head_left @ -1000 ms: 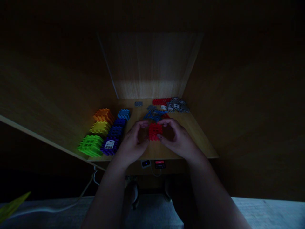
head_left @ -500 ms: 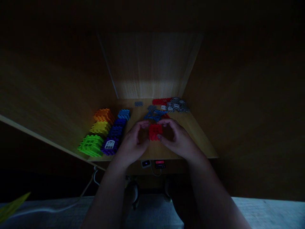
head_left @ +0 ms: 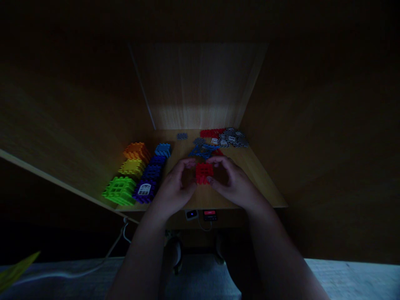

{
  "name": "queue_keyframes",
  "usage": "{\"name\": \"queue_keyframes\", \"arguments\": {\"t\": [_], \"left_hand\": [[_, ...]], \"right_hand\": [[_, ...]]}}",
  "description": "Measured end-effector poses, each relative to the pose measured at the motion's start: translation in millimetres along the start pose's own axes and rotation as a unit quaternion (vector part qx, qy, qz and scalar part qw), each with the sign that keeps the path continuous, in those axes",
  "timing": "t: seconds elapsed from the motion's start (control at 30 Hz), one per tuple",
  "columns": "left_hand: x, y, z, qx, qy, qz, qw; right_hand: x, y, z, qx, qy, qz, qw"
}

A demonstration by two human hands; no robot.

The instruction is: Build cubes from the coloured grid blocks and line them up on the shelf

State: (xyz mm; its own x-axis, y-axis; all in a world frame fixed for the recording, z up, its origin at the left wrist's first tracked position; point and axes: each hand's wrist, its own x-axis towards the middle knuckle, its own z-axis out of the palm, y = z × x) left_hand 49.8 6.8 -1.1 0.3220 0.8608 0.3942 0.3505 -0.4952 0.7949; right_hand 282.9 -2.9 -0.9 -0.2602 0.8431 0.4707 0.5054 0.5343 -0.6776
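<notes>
A red cube of interlocking plastic panels [head_left: 203,172] sits between both hands above the wooden desk [head_left: 256,175]. My left hand [head_left: 173,187] curls round its left side, fingers bent over the top. On the cube's right side my right hand [head_left: 233,181] grips with thumb in front and fingers over the top. The scene is dim, so fine finger contact is hard to see.
Finished cubes stand in rows at the left: orange [head_left: 136,151], yellow [head_left: 131,167], green [head_left: 119,190], blue [head_left: 162,149] and purple [head_left: 145,189]. Loose blue, red and grey panels [head_left: 225,138] lie at the back. Wooden walls enclose the desk on three sides.
</notes>
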Motion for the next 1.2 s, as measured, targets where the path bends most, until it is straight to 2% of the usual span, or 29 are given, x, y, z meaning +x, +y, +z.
{"name": "queue_keyframes", "arguments": {"t": [0.2, 0.47, 0.63, 0.9, 1.03, 1.13, 1.2], "left_hand": [[0.2, 0.2, -0.3, 0.004, 0.003, -0.003, 1.000], [-0.6, -4.7, 1.1, 0.005, 0.005, -0.003, 1.000], [-0.5, -6.1, 1.5, 0.007, 0.007, -0.007, 1.000], [-0.2, -8.8, 1.7, 0.005, 0.010, -0.013, 1.000], [-0.4, -9.5, 2.4, 0.005, 0.009, -0.013, 1.000], [-0.1, -8.6, 2.5, 0.001, 0.011, -0.009, 1.000], [0.4, -8.1, 2.6, 0.003, 0.013, -0.007, 1.000]], "right_hand": [[-1.5, 2.5, -2.8, 0.003, 0.008, 0.000, 1.000], [1.4, 9.2, -1.5, 0.022, 0.095, 0.030, 0.995], [2.2, 11.3, -2.7, 0.002, 0.138, 0.066, 0.988], [4.4, 16.3, -3.5, -0.081, 0.155, 0.071, 0.982], [21.8, 16.7, -17.0, -0.168, 0.129, 0.051, 0.976], [54.8, 18.7, -32.3, -0.261, 0.056, 0.041, 0.963], [85.3, 23.2, -38.1, -0.343, -0.004, 0.057, 0.938]]}}
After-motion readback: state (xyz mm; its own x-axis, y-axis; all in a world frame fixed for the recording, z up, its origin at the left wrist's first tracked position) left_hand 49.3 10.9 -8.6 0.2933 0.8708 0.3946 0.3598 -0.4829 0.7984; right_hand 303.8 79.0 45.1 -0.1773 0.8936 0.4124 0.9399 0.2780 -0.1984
